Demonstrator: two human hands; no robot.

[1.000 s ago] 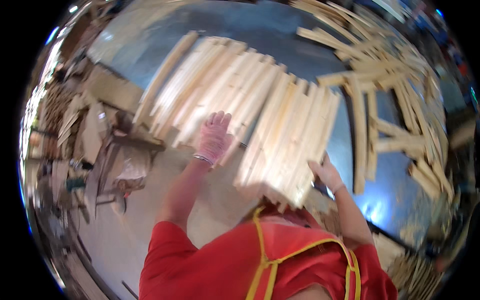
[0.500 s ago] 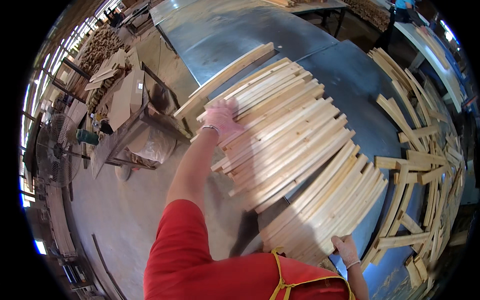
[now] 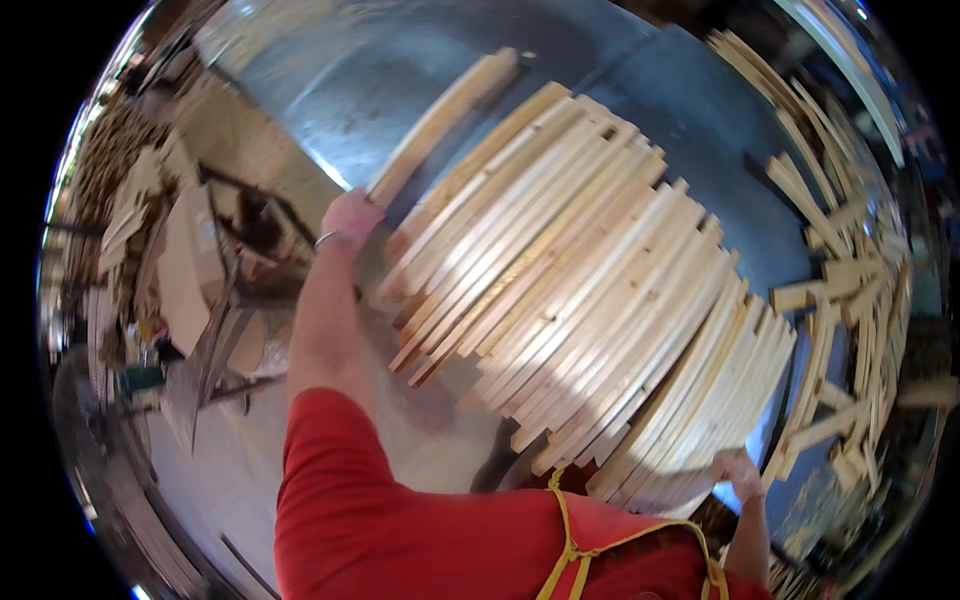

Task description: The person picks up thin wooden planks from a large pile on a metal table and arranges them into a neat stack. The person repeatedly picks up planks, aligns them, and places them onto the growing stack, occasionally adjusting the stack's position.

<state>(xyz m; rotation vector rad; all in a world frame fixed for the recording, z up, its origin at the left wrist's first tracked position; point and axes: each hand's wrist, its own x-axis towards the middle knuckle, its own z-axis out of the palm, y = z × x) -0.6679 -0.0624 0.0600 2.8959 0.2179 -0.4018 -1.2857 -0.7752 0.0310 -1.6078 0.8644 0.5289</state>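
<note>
Wooden strips (image 3: pixel 560 270) lie side by side in a wide, fanned row on a blue-grey table, their near ends uneven and jutting past its edge. A narrow gap parts them from a second group of strips (image 3: pixel 705 400) at the near right. My left hand (image 3: pixel 352 218), in a thin pale glove, is closed around the near end of a single wooden strip (image 3: pixel 440 125) lying apart at the far left. At the near right, my right hand (image 3: pixel 738 472) is curled against the ends of the outermost strips; its fingers are partly hidden.
The bare table top (image 3: pixel 370 70) stretches away beyond the strips. Loose wood pieces (image 3: pixel 840 290) lie in a jumbled pile on the right. To the left stands a workbench (image 3: pixel 205 330) with boards and a cardboard sheet (image 3: pixel 190 265).
My left hand has moved from the top of the row out to the separate strip's end and closed on it. The gap between the two groups has narrowed. The view has shifted.
</note>
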